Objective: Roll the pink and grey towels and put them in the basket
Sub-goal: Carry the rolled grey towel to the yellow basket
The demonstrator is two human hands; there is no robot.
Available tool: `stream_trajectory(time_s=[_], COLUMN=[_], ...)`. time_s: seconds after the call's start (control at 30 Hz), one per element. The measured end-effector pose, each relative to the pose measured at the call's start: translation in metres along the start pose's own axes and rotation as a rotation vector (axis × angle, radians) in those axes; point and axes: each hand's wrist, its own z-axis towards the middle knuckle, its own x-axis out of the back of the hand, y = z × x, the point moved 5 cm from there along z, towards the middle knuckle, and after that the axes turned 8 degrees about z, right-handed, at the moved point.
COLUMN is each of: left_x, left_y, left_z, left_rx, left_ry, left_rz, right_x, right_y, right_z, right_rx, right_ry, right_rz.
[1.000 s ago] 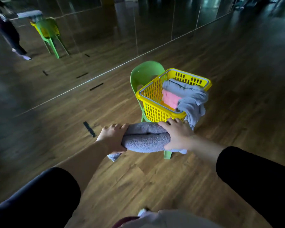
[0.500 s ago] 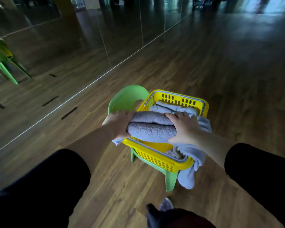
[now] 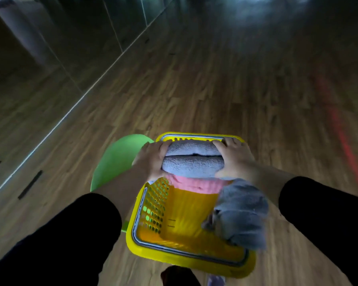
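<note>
Over the yellow basket [image 3: 191,258], both hands clasp a rolled grey towel [image 3: 192,159]. Left hand [image 3: 153,159] and right hand [image 3: 234,159] curl round its ends, above a pink towel [image 3: 194,185]

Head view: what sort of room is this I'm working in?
Probably a dance or exercise studio: mirror panels line the wall on the left, a wide wooden floor stretches ahead, and a green plastic chair carries the yellow basket.

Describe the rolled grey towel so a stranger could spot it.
Find the yellow plastic basket on the green plastic chair. At its far end, the left hand and right hand grip a grey terry towel. Unlike the crumpled grey towel nearby, it is tightly rolled.
</note>
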Motion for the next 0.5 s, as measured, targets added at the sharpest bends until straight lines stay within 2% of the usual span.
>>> stream_trajectory(time_s=[0.3, 0.5], left_x=[-0.050, -0.099], left_y=[-0.019, -0.016], left_z=[0.094, 0.120], left_rx=[-0.070, -0.147], left_ry=[-0.063, -0.209], left_rz=[-0.031, -0.063], right_x=[-0.021, -0.054], right_y=[0.031, 0.040], right_z=[0.076, 0.098], right_rx=[-0.183, -0.235], right_ry=[-0.036, -0.217], right_rz=[0.062, 0.054])
